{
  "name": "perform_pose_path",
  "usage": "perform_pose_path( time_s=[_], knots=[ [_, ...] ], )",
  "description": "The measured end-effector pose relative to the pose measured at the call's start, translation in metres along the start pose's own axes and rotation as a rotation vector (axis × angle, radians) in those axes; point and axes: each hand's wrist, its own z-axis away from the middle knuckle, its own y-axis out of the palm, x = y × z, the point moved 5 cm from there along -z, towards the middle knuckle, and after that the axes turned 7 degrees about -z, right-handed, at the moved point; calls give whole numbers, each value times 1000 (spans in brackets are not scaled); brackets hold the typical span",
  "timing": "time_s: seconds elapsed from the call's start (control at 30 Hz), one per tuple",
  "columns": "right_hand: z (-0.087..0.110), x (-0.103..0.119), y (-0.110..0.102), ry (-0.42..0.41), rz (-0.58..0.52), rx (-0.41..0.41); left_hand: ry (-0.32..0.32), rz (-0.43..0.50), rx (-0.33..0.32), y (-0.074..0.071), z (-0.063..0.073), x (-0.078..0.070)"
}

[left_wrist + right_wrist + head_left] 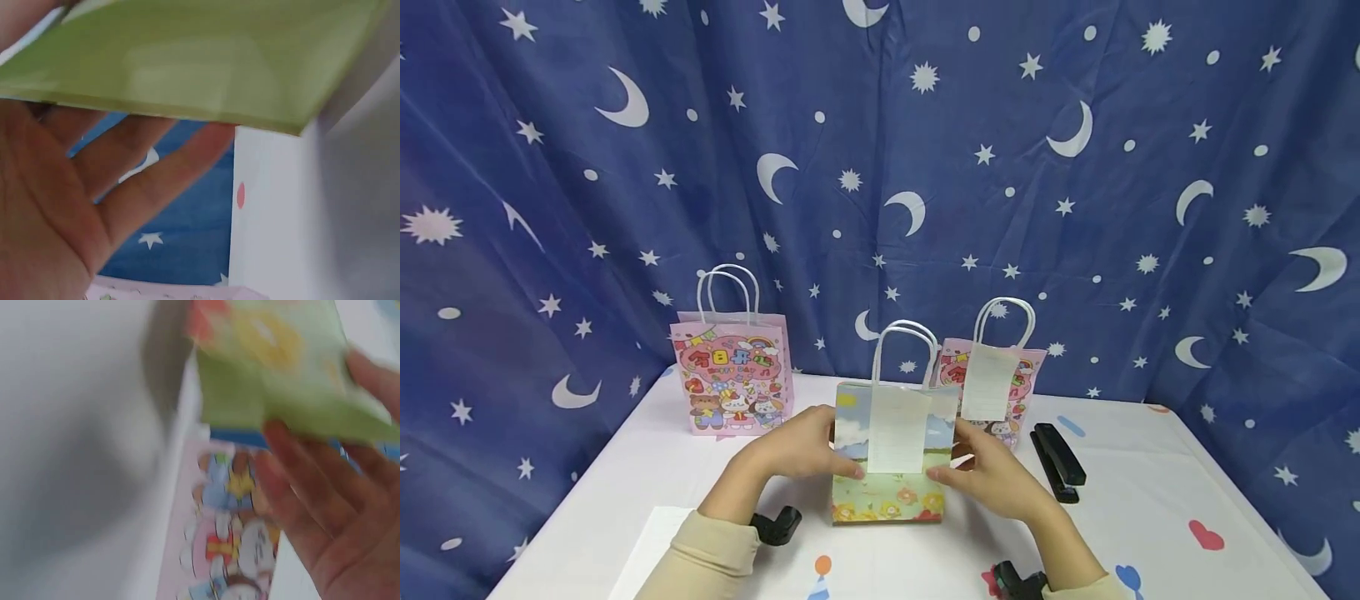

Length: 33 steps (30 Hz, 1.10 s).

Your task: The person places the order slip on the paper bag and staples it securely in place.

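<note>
A small paper gift bag (887,496) with a landscape and flower print stands upright between both hands. White twisted handles (906,327) rise from its top, and a white paper slip (898,433) covers the middle of its front. My left hand (801,443) grips the bag's left side, thumb on the front, fingers behind. On the opposite side my right hand (996,475) holds it the same way. Both wrist views show fingers along the bag's back edge, with its green side panel (187,69) facing the left camera.
A pink cartoon gift bag (733,375) stands at the back left. Behind the right hand is another pink bag (1022,400) with a white slip (990,383). A black stapler (1058,461) lies to the right, and white paper (651,546) at the front left. A starry blue curtain (880,167) hangs behind.
</note>
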Motion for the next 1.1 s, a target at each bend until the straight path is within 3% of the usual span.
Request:
perform_pose_path(
  time_s=[0.17,0.43,0.73,0.93,1.1],
  knots=[
    [-4,5,10,-14,-44,-97,-60,-4,-144,-17,2,9],
    [-2,10,17,24,-102,-131,-61,40,-214,-28,4,20],
    [-4,5,32,70,-56,-94,-120,46,-322,-25,0,31],
    [-4,2,39,69,-51,-87,-138,-53,-391,-20,-5,30],
    [-6,-2,43,68,-38,-56,-170,-92,-410,-15,-6,31]
  ],
)
